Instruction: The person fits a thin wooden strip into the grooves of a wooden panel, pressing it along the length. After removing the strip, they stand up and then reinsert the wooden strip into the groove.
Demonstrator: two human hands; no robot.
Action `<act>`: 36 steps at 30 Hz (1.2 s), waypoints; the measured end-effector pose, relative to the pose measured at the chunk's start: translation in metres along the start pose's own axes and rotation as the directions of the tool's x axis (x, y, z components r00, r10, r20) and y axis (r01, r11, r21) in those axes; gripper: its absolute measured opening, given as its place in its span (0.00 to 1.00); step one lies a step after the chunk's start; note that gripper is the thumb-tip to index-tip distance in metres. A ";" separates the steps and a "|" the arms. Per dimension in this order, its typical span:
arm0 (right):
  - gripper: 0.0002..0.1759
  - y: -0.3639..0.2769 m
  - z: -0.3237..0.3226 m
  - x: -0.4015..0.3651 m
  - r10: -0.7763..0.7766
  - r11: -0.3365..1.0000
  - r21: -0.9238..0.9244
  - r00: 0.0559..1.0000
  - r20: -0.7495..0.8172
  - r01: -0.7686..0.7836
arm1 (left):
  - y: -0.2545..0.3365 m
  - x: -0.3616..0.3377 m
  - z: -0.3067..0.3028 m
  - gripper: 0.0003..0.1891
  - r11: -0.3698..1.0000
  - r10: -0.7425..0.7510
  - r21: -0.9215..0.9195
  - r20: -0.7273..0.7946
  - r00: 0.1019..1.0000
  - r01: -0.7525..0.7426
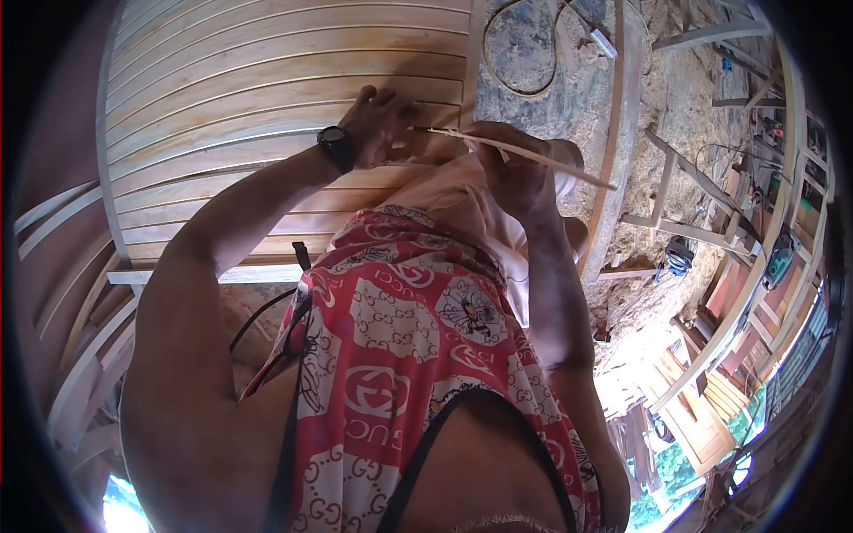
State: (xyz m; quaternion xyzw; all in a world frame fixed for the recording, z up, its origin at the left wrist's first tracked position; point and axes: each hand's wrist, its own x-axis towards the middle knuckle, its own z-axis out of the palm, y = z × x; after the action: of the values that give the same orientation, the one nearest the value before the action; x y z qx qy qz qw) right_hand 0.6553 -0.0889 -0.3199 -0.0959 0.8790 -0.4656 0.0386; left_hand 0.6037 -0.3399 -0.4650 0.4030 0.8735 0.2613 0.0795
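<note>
My right hand is closed around a thin wooden strip, which slants down to the right past my fingers. The strip's other end looks narrow and splintered and reaches toward my left hand. With a dark watch on its wrist, my left hand is over a slatted wooden panel, its fingers apart. Shadow hides where its fingertips meet the wood and whether they touch the strip's tip. The panel has pale, parallel slats in a frame and extends in front of me and to my left.
A looped cable with a white socket block lies beyond the panel on the ground. Wooden frames, a power tool and stacked boards are to the right. Curved-looking planks stand at the left.
</note>
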 end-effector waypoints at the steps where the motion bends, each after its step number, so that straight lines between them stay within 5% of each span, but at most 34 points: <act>1: 0.07 0.000 0.000 0.001 -0.014 1.000 0.011 1.000 -0.001 0.014 | -0.001 0.000 0.001 0.34 1.000 -0.001 0.000 -0.001 1.000 0.001; 7: 0.09 -0.002 -0.004 0.006 -0.063 0.998 0.009 0.998 0.031 0.063 | 0.002 0.002 -0.001 0.30 1.000 0.015 -0.007 -0.031 0.999 -0.015; 10: 0.11 0.001 -0.003 0.008 -0.092 0.996 0.015 0.995 0.037 0.091 | 0.004 0.001 0.000 0.28 0.988 -0.099 -0.112 0.077 0.992 0.107; 13: 0.13 0.001 -0.003 0.008 -0.126 0.992 0.006 0.992 0.024 0.126 | 0.007 -0.002 0.004 0.26 0.993 -0.088 -0.077 0.045 0.995 0.092; 15: 0.13 0.004 -0.004 0.009 -0.139 0.990 0.015 0.990 0.014 0.139 | 0.012 -0.008 0.005 0.26 0.999 -0.042 0.015 -0.149 0.988 0.045; 19: 0.10 0.004 -0.008 0.007 -0.233 0.972 0.030 0.972 0.002 0.233 | 0.019 -0.017 0.014 0.23 0.997 -0.016 -0.075 -0.150 0.989 0.004; 23: 0.08 -0.015 -0.019 0.004 -0.045 0.998 0.049 0.998 -0.049 0.047 | 0.018 -0.030 0.025 0.21 0.993 0.003 -0.116 -0.043 0.999 -0.009; 25: 0.08 -0.026 -0.025 0.002 -0.041 0.997 0.057 0.998 -0.054 0.044 | 0.024 -0.037 0.024 0.22 0.987 -0.017 -0.161 -0.013 1.000 0.015; 27: 0.08 -0.029 -0.027 -0.001 -0.198 0.977 -0.081 0.980 -0.007 0.197 | 0.033 -0.036 0.014 0.27 0.982 -0.054 -0.181 0.013 0.998 0.055; 33: 0.07 -0.015 0.001 -0.022 -0.020 0.996 0.088 0.995 0.102 0.011 | 0.021 -0.045 0.012 0.36 0.999 0.047 -0.030 0.083 0.995 -0.044; 36: 0.07 -0.008 0.005 -0.031 -0.013 0.995 0.100 0.994 0.112 0.002 | 0.025 -0.042 0.012 0.37 0.999 -0.027 -0.017 0.177 0.984 0.030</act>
State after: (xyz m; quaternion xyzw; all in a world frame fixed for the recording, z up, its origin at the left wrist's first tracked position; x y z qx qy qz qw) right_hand 0.6873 -0.0911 -0.3174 -0.1232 0.8506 -0.5030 0.0910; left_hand 0.6523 -0.3529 -0.4646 0.4111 0.8661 0.2321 0.1642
